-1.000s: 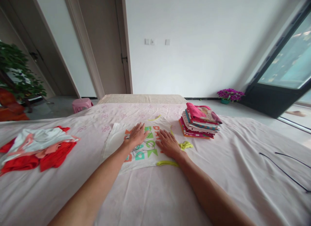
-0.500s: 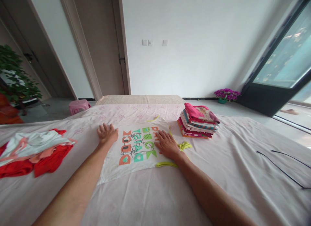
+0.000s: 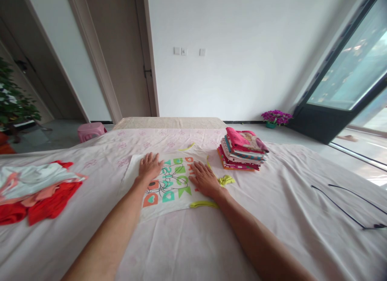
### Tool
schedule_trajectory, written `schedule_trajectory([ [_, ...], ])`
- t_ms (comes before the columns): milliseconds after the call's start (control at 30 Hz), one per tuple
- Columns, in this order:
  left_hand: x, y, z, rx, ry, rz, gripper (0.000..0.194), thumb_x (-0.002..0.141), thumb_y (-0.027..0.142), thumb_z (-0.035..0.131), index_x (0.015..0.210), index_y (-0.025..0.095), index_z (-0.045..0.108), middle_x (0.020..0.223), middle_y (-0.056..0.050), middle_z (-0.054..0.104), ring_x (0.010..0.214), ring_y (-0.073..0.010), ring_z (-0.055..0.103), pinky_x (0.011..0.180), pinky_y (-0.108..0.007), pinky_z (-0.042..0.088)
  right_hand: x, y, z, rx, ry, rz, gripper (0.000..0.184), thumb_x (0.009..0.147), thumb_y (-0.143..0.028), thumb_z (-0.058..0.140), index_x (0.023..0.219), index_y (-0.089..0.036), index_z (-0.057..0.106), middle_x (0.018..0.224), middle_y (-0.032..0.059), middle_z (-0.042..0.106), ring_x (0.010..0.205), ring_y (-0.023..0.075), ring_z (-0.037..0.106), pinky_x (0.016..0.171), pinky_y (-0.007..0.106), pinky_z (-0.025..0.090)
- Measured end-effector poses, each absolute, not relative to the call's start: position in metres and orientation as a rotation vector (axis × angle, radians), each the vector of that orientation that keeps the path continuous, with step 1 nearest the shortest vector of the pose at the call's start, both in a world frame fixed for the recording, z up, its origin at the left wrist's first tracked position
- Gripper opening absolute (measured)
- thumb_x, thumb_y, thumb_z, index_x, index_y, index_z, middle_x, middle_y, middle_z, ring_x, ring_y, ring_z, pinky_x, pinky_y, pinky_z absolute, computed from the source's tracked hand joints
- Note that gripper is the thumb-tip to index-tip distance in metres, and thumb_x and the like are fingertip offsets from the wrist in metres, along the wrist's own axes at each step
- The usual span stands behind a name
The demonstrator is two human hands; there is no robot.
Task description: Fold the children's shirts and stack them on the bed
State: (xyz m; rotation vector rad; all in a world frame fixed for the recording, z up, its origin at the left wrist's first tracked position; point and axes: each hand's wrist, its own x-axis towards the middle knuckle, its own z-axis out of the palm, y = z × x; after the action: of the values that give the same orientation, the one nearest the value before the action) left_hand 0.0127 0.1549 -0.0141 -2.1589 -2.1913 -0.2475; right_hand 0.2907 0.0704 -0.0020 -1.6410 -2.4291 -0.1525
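A white shirt (image 3: 181, 197) with yellow-green trim and orange, green and teal lettering lies spread on the pale, flower-printed cloth (image 3: 181, 248). My left hand (image 3: 150, 167) rests flat on the shirt's left part, fingers spread, partly covering the print. Near the neckline side, my right hand (image 3: 206, 178) lies flat with its fingers stretched over the orange letters. A small knotted yellow-green piece (image 3: 226, 180) shows beside my right wrist. Neither hand grips anything.
A stack of folded clothes (image 3: 242, 150) stands right of the shirt. Red and white garments (image 3: 42, 188) lie loosely heaped at the left. Glasses (image 3: 341, 208) rest at the right. Beyond are a pink stool (image 3: 91, 130) and purple flowers (image 3: 276, 117).
My left hand has moved right, from the shirt's left edge onto its print. My right hand stays in place on the lettering. The view has shifted slightly.
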Motion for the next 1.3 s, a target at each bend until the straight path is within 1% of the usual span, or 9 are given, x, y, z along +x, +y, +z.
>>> schedule_trajectory([
  [167,-0.038,0.141,-0.01,-1.908,-2.356,-0.266,0.066,0.097,0.058,0.022,0.149,0.023,0.04,0.157,-0.014,0.036,0.144,-0.0331,0.031,0.115,-0.053,0.025,0.292,0.072,-0.004,-1.616,-2.419,-0.144,0.061,0.102,-0.049,0.034,0.152,-0.015,0.039,0.159,0.0105,0.035,0.147,0.0271,0.029,0.121,0.045,0.021],
  [333,-0.028,0.112,0.001,-1.826,-2.256,-0.264,0.058,0.098,0.048,0.031,0.138,0.013,0.053,0.15,-0.02,0.043,0.142,-0.0358,0.033,0.117,-0.053,0.019,0.291,0.071,-0.002,-1.626,-2.421,-0.102,0.063,0.102,-0.05,0.029,0.153,-0.014,0.038,0.159,0.0113,0.034,0.148,0.0283,0.028,0.121,0.046,0.022],
  [533,0.032,0.069,0.005,-2.214,-2.002,-0.328,0.062,0.099,0.05,0.026,0.149,0.017,0.043,0.156,-0.014,0.039,0.147,-0.0321,0.028,0.118,-0.048,0.023,0.289,0.066,0.005,-1.616,-2.4,-0.094,0.065,0.102,-0.049,0.03,0.156,-0.013,0.031,0.16,0.0111,0.03,0.149,0.0289,0.025,0.121,0.048,0.021],
  [667,0.044,0.053,-0.003,-2.355,-1.912,-0.29,0.063,0.097,0.055,0.033,0.15,0.022,0.042,0.161,-0.011,0.032,0.149,-0.0308,0.025,0.119,-0.046,0.021,0.293,0.064,0.002,-1.502,-2.5,-0.093,0.063,0.103,-0.051,0.029,0.156,-0.017,0.031,0.161,0.009,0.028,0.15,0.0269,0.023,0.121,0.047,0.02],
  [833,0.011,0.046,-0.009,-2.319,-1.926,-0.201,0.06,0.098,0.054,0.033,0.151,0.027,0.039,0.161,-0.009,0.033,0.147,-0.0302,0.029,0.117,-0.048,0.023,0.299,0.066,-0.004,-1.619,-2.485,-0.091,0.066,0.102,-0.051,0.027,0.155,-0.012,0.033,0.161,0.0112,0.027,0.15,0.0275,0.023,0.122,0.046,0.02],
  [1033,-0.039,0.03,-0.014,-2.183,-2.04,-0.137,0.063,0.098,0.056,0.03,0.155,0.028,0.033,0.161,-0.011,0.032,0.148,-0.0299,0.028,0.117,-0.049,0.025,0.301,0.065,0.003,-1.696,-2.495,-0.059,0.068,0.101,-0.054,0.027,0.156,-0.013,0.032,0.16,0.0121,0.027,0.149,0.0287,0.024,0.121,0.049,0.02],
  [1133,-0.055,0.02,-0.016,-2.149,-2.099,-0.125,0.066,0.098,0.057,0.027,0.155,0.025,0.032,0.162,-0.013,0.029,0.148,-0.0311,0.027,0.116,-0.05,0.025,0.314,0.061,0.007,-1.722,-2.521,-0.054,0.069,0.101,-0.055,0.026,0.156,-0.013,0.031,0.161,0.0126,0.027,0.15,0.0284,0.022,0.121,0.051,0.016],
  [1200,-0.061,0.016,-0.017,-2.132,-2.105,-0.117,0.065,0.098,0.056,0.026,0.155,0.024,0.033,0.162,-0.013,0.029,0.148,-0.0319,0.027,0.116,-0.05,0.024,0.329,0.058,0.009,-1.741,-2.516,-0.075,0.068,0.101,-0.054,0.027,0.155,-0.013,0.032,0.161,0.0123,0.027,0.15,0.0271,0.021,0.122,0.05,0.015],
  [1300,-0.064,0.013,-0.017,-2.113,-2.097,-0.106,0.065,0.098,0.055,0.026,0.155,0.024,0.033,0.161,-0.013,0.03,0.147,-0.033,0.03,0.116,-0.05,0.024,0.357,0.047,0.011,-1.78,-2.482,-0.054,0.067,0.102,-0.052,0.026,0.156,-0.012,0.03,0.161,0.0126,0.027,0.149,0.0247,0.024,0.121,0.044,0.019],
])
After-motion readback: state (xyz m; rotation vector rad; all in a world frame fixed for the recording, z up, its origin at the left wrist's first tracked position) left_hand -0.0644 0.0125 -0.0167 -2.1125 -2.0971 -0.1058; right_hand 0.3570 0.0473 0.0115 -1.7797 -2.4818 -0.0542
